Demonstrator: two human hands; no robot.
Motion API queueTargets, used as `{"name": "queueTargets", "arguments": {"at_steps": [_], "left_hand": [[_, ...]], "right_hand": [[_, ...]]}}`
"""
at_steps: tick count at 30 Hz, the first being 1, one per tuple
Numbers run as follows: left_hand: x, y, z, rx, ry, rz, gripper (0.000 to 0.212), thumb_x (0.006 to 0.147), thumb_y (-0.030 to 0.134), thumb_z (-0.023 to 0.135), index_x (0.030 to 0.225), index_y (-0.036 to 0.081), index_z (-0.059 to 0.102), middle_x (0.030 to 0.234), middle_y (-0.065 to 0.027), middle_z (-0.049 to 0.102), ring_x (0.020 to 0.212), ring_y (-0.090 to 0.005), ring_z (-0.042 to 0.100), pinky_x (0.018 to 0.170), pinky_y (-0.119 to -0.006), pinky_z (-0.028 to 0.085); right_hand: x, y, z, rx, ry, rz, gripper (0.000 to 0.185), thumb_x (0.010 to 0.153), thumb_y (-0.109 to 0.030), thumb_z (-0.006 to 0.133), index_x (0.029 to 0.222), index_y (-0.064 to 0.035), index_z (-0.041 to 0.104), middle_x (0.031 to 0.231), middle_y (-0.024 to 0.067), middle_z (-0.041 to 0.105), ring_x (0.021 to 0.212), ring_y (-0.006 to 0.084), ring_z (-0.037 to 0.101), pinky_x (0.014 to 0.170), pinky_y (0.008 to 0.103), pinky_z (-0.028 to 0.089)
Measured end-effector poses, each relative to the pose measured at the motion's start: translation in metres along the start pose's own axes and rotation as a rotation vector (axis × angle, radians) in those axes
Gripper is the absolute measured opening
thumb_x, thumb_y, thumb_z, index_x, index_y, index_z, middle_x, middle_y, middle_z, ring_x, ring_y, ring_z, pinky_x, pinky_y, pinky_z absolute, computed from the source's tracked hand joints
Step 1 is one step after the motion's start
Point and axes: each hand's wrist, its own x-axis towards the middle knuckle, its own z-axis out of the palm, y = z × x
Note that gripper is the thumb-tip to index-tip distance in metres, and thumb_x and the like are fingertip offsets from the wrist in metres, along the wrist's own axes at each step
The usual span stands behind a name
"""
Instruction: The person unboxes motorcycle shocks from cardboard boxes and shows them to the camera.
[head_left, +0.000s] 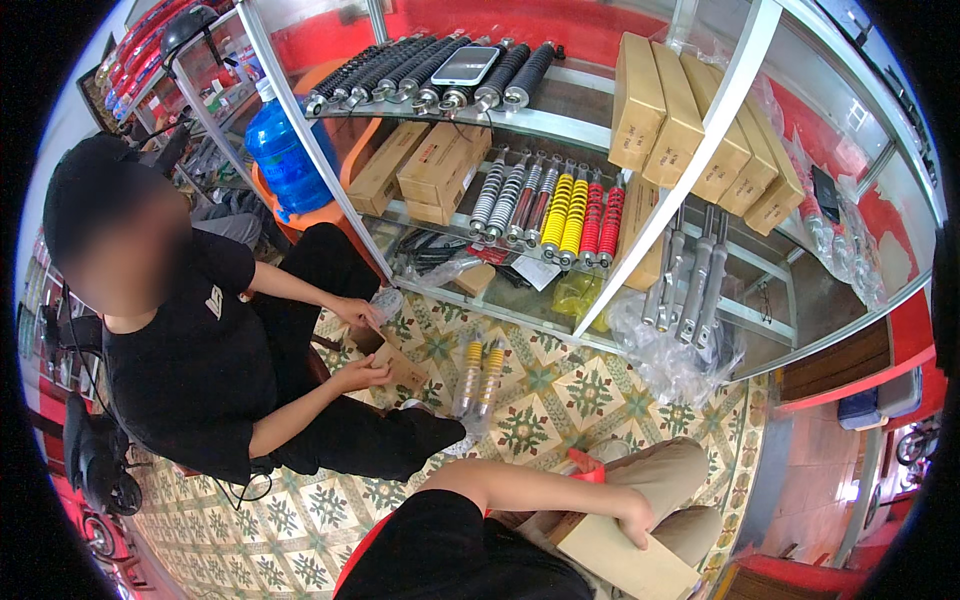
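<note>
My left hand (637, 519) reaches across from the bottom, its fingers gripping the upper side of a long cardboard box (626, 559) by my knees. My right hand is out of view. A seated co-worker (195, 337) in black holds an opened cardboard box (401, 366) with both hands. Two yellow-spring shock absorbers (481, 375) in clear plastic lie on the tiled floor between us. Something red (589, 466) shows beside my trouser leg.
A glass display shelf (540, 120) holds shock absorbers (566, 217), a smartphone (465, 66), tall cardboard boxes (679, 120) and grey fork tubes (701, 281). Plastic wrapping (660, 360) hangs near the floor. A blue water jug (289, 157) stands on an orange chair (367, 150).
</note>
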Motion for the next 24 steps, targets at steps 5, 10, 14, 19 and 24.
{"name": "queueTargets", "arguments": {"at_steps": [5, 10, 14, 19, 24], "left_hand": [[0.001, -0.002, 0.0, -0.011, -0.033, 0.012, 0.058, 0.086, 0.054, 0.051, 0.113, 0.006, 0.067, 0.108, -0.0178, 0.067, 0.101, -0.0349, 0.062, 0.086, -0.046, 0.048], [0.005, -0.005, 0.002, -0.037, -0.043, 0.017, 0.057, 0.085, 0.054, 0.051, 0.113, 0.006, 0.067, 0.108, -0.0175, 0.067, 0.101, -0.0345, 0.062, 0.087, -0.046, 0.048], [0.003, -0.005, 0.0, -0.057, -0.061, -0.001, 0.059, 0.084, 0.054, 0.052, 0.115, 0.006, 0.066, 0.111, -0.0176, 0.066, 0.102, -0.034, 0.062, 0.088, -0.045, 0.048], [0.004, -0.006, 0.003, -0.052, -0.055, -0.02, 0.06, 0.085, 0.055, 0.052, 0.116, 0.004, 0.064, 0.112, -0.0181, 0.065, 0.103, -0.0347, 0.061, 0.088, -0.045, 0.048], [-0.004, -0.004, -0.001, -0.051, -0.003, 0.009, 0.06, 0.085, 0.055, 0.051, 0.116, 0.004, 0.063, 0.112, -0.0183, 0.065, 0.104, -0.0353, 0.061, 0.088, -0.045, 0.048]], "right_hand": [[0.005, 0.001, 0.004, -0.011, 0.008, -0.007, 0.068, 0.097, -0.049, 0.04, 0.142, 0.0012, 0.039, 0.124, 0.023, 0.054, 0.066, 0.0227, 0.054, 0.061, 0.0351, 0.047], [0.01, 0.003, 0.006, -0.025, 0.01, -0.005, 0.068, 0.097, -0.049, 0.041, 0.142, 0.0014, 0.039, 0.124, 0.0229, 0.054, 0.07, 0.0233, 0.055, 0.064, 0.0354, 0.047], [0.011, 0.006, 0.003, -0.027, 0.015, 0.005, 0.068, 0.097, -0.049, 0.041, 0.142, 0.0016, 0.039, 0.124, 0.0227, 0.054, 0.073, 0.0237, 0.056, 0.066, 0.0357, 0.048], [0.012, 0.014, -0.003, -0.026, 0.03, 0.014, 0.068, 0.097, -0.049, 0.041, 0.142, 0.0018, 0.039, 0.125, 0.0226, 0.054, 0.077, 0.0243, 0.056, 0.069, 0.036, 0.048], [0.014, 0.024, -0.005, -0.022, 0.047, 0.016, 0.068, 0.097, -0.048, 0.041, 0.142, 0.0021, 0.039, 0.125, 0.0224, 0.054, 0.081, 0.0249, 0.057, 0.073, 0.0363, 0.048]]}}
